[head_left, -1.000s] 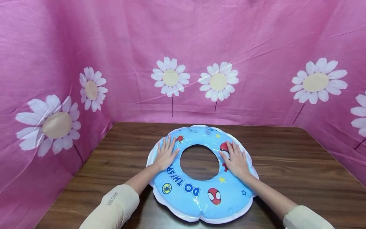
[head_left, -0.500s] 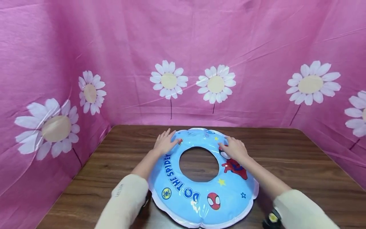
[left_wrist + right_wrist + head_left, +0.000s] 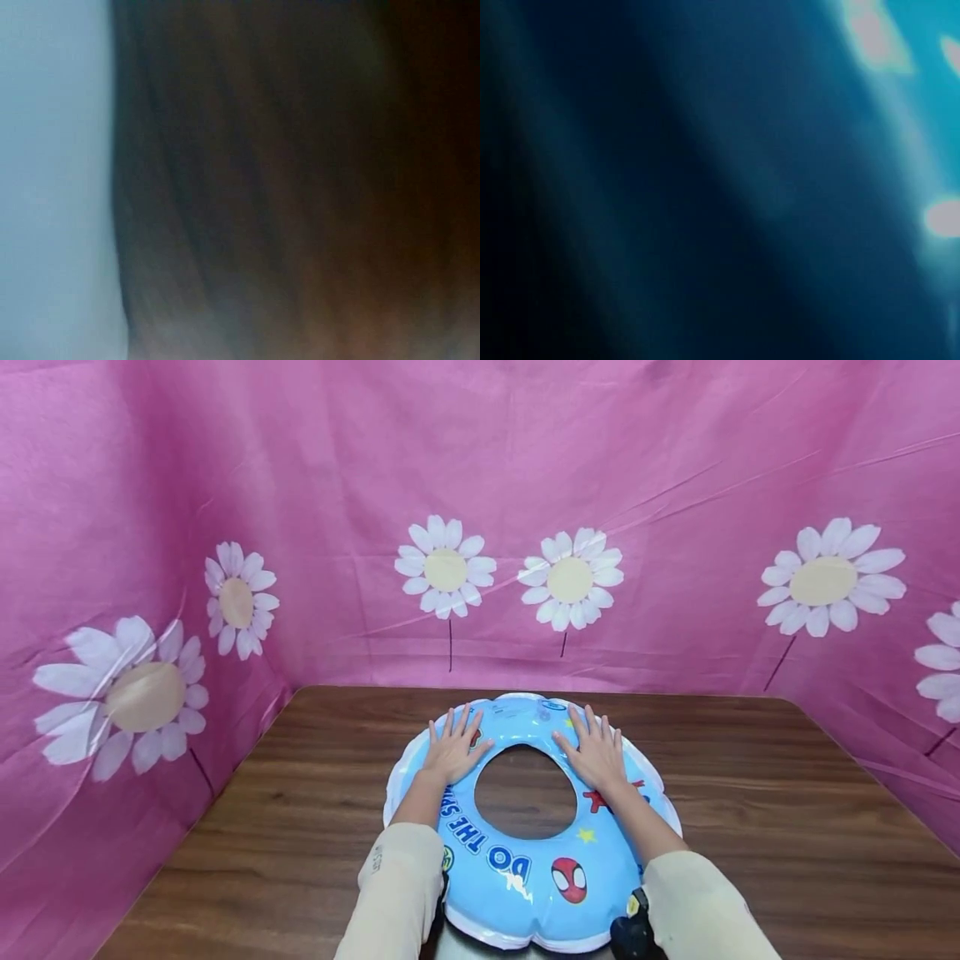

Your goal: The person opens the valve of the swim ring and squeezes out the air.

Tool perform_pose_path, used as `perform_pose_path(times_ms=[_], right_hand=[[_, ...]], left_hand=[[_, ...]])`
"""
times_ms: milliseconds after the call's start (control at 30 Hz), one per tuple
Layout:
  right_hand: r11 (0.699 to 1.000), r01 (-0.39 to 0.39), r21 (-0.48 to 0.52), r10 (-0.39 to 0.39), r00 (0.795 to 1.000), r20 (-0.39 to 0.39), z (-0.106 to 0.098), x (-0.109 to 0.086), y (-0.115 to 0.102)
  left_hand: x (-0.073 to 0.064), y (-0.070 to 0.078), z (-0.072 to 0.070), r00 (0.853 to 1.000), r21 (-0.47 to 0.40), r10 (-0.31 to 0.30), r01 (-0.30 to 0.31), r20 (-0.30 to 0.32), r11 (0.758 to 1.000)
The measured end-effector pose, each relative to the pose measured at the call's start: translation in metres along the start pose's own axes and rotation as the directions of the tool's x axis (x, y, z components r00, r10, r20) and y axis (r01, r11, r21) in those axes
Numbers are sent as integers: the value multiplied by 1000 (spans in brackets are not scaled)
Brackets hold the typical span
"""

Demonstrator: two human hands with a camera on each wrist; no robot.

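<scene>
A light-blue inflatable swim ring (image 3: 555, 893) with a pale scalloped edge, blue lettering and red cartoon prints lies flat on the table in the head view. On its upper left part rests my left hand (image 3: 452, 753), palm down, fingers spread and pointing away. My right hand (image 3: 597, 756) lies the same way on the upper right part, its thumb near the central hole. The left wrist view is blurred, with a pale surface beside dark brown. Blurred blue with bright glints fills much of the right wrist view; no fingers show in either wrist view.
The brown wood-grain table (image 3: 757, 793) spreads on both sides of the ring. A pink curtain (image 3: 660, 460) printed with white daisies hangs behind it and at the sides. A black device (image 3: 632, 935) is under the right forearm.
Both hands lifted partly at the upper sides of the ring, then came down flat on it, nearer the hole and closer together. The ring stays in nearly the same place.
</scene>
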State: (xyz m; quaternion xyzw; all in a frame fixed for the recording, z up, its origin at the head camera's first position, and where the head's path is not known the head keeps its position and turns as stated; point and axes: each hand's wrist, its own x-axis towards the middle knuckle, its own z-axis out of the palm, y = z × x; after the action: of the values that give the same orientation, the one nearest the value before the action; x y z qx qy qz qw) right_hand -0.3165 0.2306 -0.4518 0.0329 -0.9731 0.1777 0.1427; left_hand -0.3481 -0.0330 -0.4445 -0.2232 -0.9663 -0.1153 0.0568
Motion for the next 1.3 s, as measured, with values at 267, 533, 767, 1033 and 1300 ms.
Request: perform_pose_path(times_ms=[267,533,767,1033,1300], right_hand=[[999,6,-39,-3,998,68,-2,1,1],[997,-18,-77,29,988,153,-6,7,-3],[997,-33,-65,44,983,178,-7,3,-4],[996,-39,-81,54,980,191,-6,3,-5],[996,-45,-77,60,977,205,-8,3,-7]], left_hand=[[4,0,1,999,26,4,-5,34,1000],[8,1,-1,996,57,-34,29,79,998],[6,4,-4,991,48,-53,47,123,998],[9,1,-1,988,69,-62,53,139,996],[11,1,0,986,72,-73,63,150,995]])
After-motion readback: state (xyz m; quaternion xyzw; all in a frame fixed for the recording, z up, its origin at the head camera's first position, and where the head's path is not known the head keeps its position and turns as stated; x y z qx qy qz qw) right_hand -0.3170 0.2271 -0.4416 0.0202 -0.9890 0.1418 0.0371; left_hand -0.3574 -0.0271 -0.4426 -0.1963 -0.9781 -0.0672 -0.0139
